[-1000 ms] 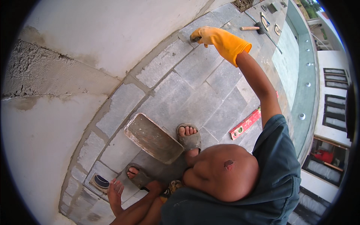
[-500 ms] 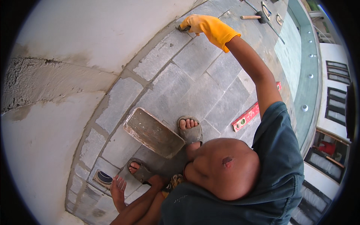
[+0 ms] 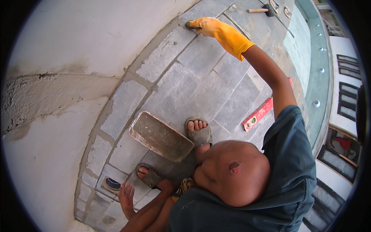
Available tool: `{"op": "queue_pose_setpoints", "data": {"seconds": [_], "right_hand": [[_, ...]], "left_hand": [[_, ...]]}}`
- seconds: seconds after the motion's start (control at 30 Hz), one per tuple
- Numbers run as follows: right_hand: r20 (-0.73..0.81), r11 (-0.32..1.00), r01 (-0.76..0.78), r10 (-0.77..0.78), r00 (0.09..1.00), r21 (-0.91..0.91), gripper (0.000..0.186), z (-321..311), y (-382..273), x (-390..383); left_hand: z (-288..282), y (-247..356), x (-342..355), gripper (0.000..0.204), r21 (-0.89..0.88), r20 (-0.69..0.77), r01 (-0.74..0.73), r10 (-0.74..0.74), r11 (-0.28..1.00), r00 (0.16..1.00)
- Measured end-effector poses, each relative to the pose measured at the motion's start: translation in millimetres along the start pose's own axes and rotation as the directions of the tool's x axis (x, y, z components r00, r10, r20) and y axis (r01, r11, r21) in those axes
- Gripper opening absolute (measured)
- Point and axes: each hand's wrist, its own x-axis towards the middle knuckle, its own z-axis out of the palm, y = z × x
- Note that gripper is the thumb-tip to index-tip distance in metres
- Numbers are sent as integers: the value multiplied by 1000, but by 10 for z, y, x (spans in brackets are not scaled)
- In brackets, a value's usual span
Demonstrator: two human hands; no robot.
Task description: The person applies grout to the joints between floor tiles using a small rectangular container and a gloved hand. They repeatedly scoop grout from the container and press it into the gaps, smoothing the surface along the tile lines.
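Note:
My right hand (image 3: 210, 28), in a yellow rubber glove, reaches far ahead to the mortar joint along the wall. Its fingers are pressed together low at the edge of a grey stone tile (image 3: 170, 50), round something dark at their tips that is too small to name. At the lower left my bare left hand (image 3: 126, 194) has its fingers stretched out and holds nothing. Right beside those fingers lies a beige tool with a dark oval handle (image 3: 112, 183), resting on the tiles; I cannot tell whether they touch it.
A mortar-smeared rectangular tub (image 3: 160, 135) stands between the wall and my sandalled feet (image 3: 199, 131). To the right lies a red spirit level (image 3: 258, 115), partly behind my right arm. A black-headed mallet (image 3: 266, 10) lies far off. The pale wall (image 3: 77, 38) bounds the paving.
My right hand has shifted slightly farther along the joint, its fingers now straighter. The whole view has moved a little; my left hand stays beside the dark-handled tool.

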Motion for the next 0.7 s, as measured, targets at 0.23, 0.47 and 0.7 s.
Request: {"op": "queue_pose_setpoints", "data": {"seconds": [0.23,0.47,0.7], "right_hand": [[425,979,-196,153,892,59,47,-363,-249,-299],[11,950,-154,157,988,270,49,-300,88,-27],[-62,900,-38,72,995,435,49,74,-5,420]], "left_hand": [[15,15,-31,59,-19,-17,5,-5,1000,1000],[-51,-4,49,58,-30,19,2,-1,1000,1000],[-25,10,-23,59,0,-38,-4,4,1000,999]]}}
